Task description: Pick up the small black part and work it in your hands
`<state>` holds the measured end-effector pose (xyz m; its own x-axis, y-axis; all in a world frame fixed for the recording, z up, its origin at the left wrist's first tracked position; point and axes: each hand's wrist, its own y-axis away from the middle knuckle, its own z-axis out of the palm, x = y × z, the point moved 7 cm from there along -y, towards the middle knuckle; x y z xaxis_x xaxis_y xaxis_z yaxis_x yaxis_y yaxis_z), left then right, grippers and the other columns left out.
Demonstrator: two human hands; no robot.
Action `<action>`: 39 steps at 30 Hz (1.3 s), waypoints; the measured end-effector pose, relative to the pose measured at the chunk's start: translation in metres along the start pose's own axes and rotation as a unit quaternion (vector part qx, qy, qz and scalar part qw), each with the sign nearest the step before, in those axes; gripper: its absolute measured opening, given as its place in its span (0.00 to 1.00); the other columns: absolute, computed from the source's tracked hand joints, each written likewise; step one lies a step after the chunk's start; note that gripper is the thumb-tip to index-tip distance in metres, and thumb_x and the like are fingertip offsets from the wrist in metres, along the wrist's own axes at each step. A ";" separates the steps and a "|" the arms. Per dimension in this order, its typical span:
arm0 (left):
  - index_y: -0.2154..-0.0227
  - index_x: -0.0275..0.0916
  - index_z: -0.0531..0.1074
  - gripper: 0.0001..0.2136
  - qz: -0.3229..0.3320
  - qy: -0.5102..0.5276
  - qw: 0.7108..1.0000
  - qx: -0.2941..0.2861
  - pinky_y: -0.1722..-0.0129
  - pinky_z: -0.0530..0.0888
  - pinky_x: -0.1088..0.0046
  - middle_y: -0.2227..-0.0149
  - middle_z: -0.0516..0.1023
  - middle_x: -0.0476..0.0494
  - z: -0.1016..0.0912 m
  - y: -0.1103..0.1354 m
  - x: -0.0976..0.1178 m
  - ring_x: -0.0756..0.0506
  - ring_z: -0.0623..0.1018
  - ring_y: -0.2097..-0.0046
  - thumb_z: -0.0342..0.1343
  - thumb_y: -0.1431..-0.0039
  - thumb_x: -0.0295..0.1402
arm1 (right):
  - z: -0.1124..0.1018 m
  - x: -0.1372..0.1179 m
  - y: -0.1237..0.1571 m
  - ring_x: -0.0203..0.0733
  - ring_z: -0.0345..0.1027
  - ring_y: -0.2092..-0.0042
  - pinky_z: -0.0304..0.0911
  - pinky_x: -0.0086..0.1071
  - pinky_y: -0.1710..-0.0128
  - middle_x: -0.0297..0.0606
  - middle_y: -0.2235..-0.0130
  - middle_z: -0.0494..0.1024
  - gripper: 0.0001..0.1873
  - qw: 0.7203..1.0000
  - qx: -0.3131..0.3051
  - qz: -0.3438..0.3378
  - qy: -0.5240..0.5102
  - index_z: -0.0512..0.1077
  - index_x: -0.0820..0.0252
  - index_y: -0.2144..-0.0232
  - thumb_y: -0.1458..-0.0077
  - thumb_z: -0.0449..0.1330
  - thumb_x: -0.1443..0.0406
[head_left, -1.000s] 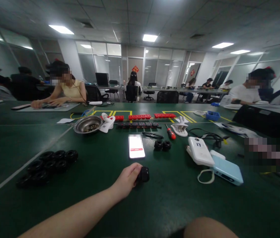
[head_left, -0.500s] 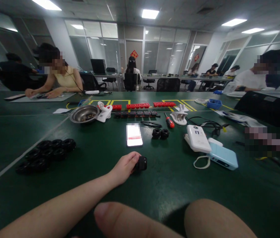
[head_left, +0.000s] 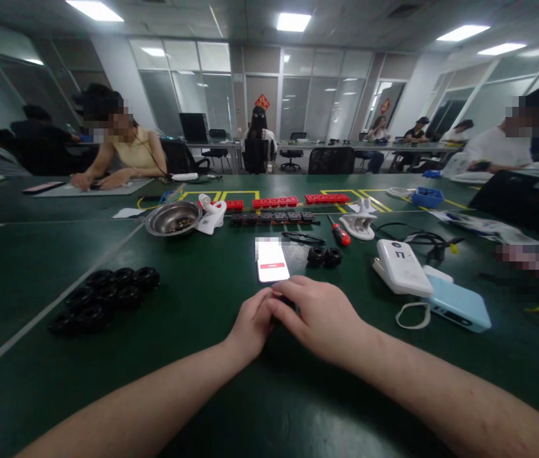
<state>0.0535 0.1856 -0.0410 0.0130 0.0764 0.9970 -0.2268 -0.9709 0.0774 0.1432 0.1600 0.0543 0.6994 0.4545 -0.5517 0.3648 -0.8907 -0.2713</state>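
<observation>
My left hand point(head_left: 250, 326) and my right hand point(head_left: 320, 315) meet on the green table point(head_left: 203, 381), just in front of a lit phone point(head_left: 272, 261). The left fingers are pinched around a small black part point(head_left: 287, 303), of which only a dark sliver shows between the hands. My right hand lies over that part with its fingers curled together, touching the left fingertips. A pair of black rings point(head_left: 324, 256) lies just beyond my right hand.
Several black rings point(head_left: 105, 296) sit at left. Farther back are a steel bowl point(head_left: 173, 219), white clips point(head_left: 360, 224), a red-handled screwdriver point(head_left: 341, 234), red strips point(head_left: 276, 201) and a black strip point(head_left: 274, 217). A white device point(head_left: 400, 266) and light blue box point(head_left: 460, 304) lie right. Other people sit around.
My right hand has come up from the bottom edge and closed over the black part in my left hand. The left hand has stayed put; the view shifted slightly.
</observation>
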 end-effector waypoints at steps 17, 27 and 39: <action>0.69 0.38 0.64 0.14 0.071 0.015 0.997 0.034 0.72 0.68 0.75 0.71 0.67 0.48 -0.008 -0.003 0.007 0.48 0.70 0.68 0.40 0.42 0.42 | 0.032 0.044 -0.016 0.36 0.63 0.74 0.55 0.27 0.77 0.34 0.75 0.70 0.13 0.991 -0.063 0.057 -0.107 0.67 0.61 0.68 0.45 0.48 0.58; 0.72 0.38 0.63 0.17 -0.035 0.054 0.990 0.123 0.82 0.62 0.79 0.76 0.64 0.50 -0.023 -0.018 -0.013 0.50 0.67 0.76 0.40 0.46 0.47 | 0.039 0.027 -0.007 0.46 0.58 0.53 0.58 0.40 0.55 0.45 0.53 0.63 0.23 0.982 0.001 -0.189 0.004 0.58 0.58 0.51 0.52 0.53 0.69; 0.67 0.37 0.64 0.20 0.066 -0.059 0.996 -0.019 0.83 0.60 0.80 0.76 0.65 0.50 -0.005 -0.011 0.003 0.53 0.64 0.80 0.36 0.44 0.48 | 0.051 0.064 -0.001 0.37 0.64 0.72 0.60 0.29 0.73 0.34 0.72 0.70 0.12 0.982 -0.012 0.038 -0.183 0.65 0.60 0.63 0.49 0.53 0.60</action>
<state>0.0513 0.1975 -0.0391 0.0942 -0.0802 0.9923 -0.2713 -0.9611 -0.0519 0.1561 0.1900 -0.0213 0.4598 0.3475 -0.8172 0.3370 -0.9197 -0.2015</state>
